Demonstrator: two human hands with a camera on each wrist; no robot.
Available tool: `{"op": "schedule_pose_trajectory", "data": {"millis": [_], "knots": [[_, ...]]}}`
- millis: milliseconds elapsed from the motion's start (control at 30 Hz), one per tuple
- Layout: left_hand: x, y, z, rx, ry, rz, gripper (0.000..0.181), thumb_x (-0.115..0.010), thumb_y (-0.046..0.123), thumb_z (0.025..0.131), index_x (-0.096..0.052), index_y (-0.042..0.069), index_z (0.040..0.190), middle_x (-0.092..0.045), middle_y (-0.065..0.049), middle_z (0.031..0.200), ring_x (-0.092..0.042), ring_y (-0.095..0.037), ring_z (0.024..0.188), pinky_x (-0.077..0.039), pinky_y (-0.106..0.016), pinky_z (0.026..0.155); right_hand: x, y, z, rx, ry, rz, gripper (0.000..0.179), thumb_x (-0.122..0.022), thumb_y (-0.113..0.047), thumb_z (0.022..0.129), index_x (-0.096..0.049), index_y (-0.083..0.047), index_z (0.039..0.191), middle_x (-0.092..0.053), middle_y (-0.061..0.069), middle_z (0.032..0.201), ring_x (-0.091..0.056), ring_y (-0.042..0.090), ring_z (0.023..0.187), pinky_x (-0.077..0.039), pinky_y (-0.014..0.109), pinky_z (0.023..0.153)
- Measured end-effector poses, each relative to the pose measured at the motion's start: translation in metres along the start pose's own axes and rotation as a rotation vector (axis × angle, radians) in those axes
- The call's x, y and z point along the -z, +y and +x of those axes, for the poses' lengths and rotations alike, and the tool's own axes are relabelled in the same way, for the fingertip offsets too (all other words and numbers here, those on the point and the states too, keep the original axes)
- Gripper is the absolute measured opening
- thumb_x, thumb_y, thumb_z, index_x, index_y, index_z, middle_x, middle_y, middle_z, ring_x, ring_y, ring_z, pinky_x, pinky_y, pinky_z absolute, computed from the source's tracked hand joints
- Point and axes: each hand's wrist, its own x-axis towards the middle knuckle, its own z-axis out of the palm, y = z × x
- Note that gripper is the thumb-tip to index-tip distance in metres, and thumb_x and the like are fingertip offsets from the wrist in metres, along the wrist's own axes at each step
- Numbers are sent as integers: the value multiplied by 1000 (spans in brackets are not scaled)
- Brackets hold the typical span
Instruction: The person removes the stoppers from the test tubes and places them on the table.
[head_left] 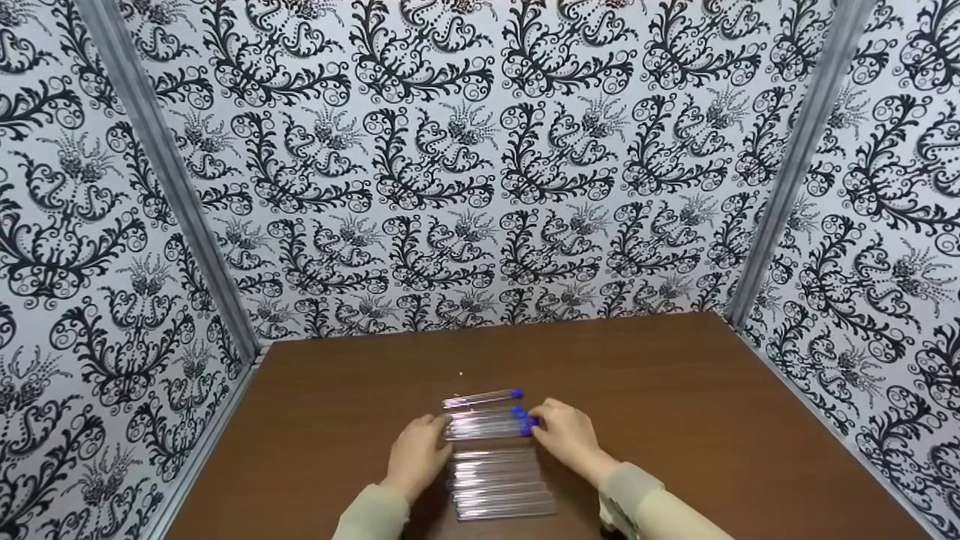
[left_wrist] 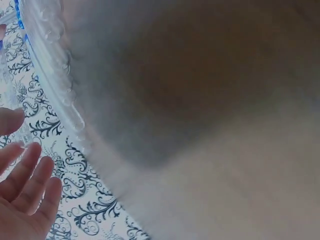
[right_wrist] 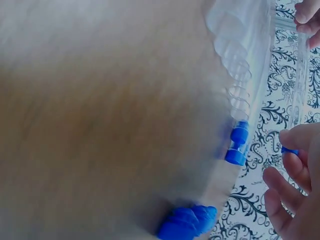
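Note:
Between my two hands spans a clear test tube (right_wrist: 298,90). My left hand (head_left: 418,454) holds its bare end between thumb and index finger, the other fingers spread loosely. At the tube's opposite end, my right hand (head_left: 568,433) pinches a blue cap (right_wrist: 289,149) between thumb and forefinger. Both hands are over a group of blue-capped tubes (head_left: 480,425), which they partly overlap in the head view. Beyond these, one capped tube (head_left: 480,399) lies slightly slanted. Nearer to me, a row of several uncapped tubes (head_left: 501,487) lies side by side.
The brown wooden table (head_left: 322,420) carries all the tubes. In the right wrist view, a small heap of loose blue caps (right_wrist: 186,222) lies near the tubes. Patterned walls (head_left: 480,187) with grey corner posts (head_left: 787,165) enclose the table's back and sides.

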Motion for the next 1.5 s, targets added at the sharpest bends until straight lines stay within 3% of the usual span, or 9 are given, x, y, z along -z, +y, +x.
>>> {"op": "schedule_pose_trajectory", "data": {"millis": [133, 333, 467, 567, 667, 833, 1000, 1133, 1500], "knots": [[3, 3, 3, -70, 50, 71, 32, -78, 15, 76, -71, 7, 106, -66, -7, 93, -64, -26, 87, -53, -42, 75, 5, 1, 2, 38, 37, -24, 14, -79, -12, 74, -75, -11, 87, -57, -8, 82, -54, 7, 63, -47, 26, 53], [7, 6, 6, -145, 121, 136, 24, -79, 14, 76, -73, 12, 99, -63, -2, 85, -61, -22, 78, -52, -39, 69, 11, 1, 3, 78, 55, -56, 15, -77, -13, 75, -74, -10, 90, -68, -1, 93, -66, 17, 79, -54, 32, 62], [10, 7, 7, -171, 156, 187, 22, -81, 16, 75, -73, 15, 96, -65, 0, 87, -62, -22, 81, -46, -45, 87, 14, 0, 3, 118, 63, -87, 17, -78, -13, 77, -72, -10, 92, -71, 0, 91, -68, 19, 79, -54, 34, 62], [12, 6, 8, -198, 182, 238, 23, -81, 16, 73, -71, 15, 93, -66, -1, 88, -63, -22, 85, -35, -53, 102, 13, 0, 4, 186, 102, -116, 20, -80, -12, 75, -72, -9, 93, -71, 1, 89, -68, 18, 77, -54, 33, 62], [13, 7, 8, -239, 206, 294, 23, -79, 14, 72, -70, 14, 93, -67, -1, 88, -63, -22, 87, -30, -55, 106, 11, 1, 5, 261, 168, -144, 22, -81, -10, 71, -72, -8, 91, -70, 1, 86, -67, 18, 74, -54, 31, 60], [13, 10, 11, -303, 246, 365, 21, -77, 15, 73, -66, 16, 91, -64, -1, 85, -62, -23, 86, -38, -51, 100, 8, 3, 6, 339, 269, -171, 26, -80, -5, 63, -72, -6, 88, -68, 0, 81, -65, 17, 69, -52, 30, 57], [16, 11, 11, -342, 274, 405, 19, -77, 16, 74, -67, 17, 90, -63, 0, 85, -61, -22, 83, -48, -42, 81, 8, 4, 8, 381, 308, -159, 29, -80, -3, 61, -72, -4, 89, -65, 2, 83, -63, 18, 70, -52, 31, 61], [15, 11, 11, -343, 280, 408, 20, -78, 16, 74, -69, 17, 92, -64, 0, 86, -61, -21, 80, -49, -39, 71, 8, 5, 6, 406, 291, -144, 32, -82, -2, 62, -71, -2, 93, -66, 5, 86, -63, 20, 75, -53, 31, 67], [13, 8, 13, -362, 340, 417, 17, -77, 13, 73, -68, 16, 86, -64, 0, 82, -62, -21, 74, -49, -38, 64, 9, 8, 2, 412, 199, -132, 30, -80, -7, 70, -70, -1, 98, -70, 6, 90, -67, 20, 80, -55, 30, 71]]}}
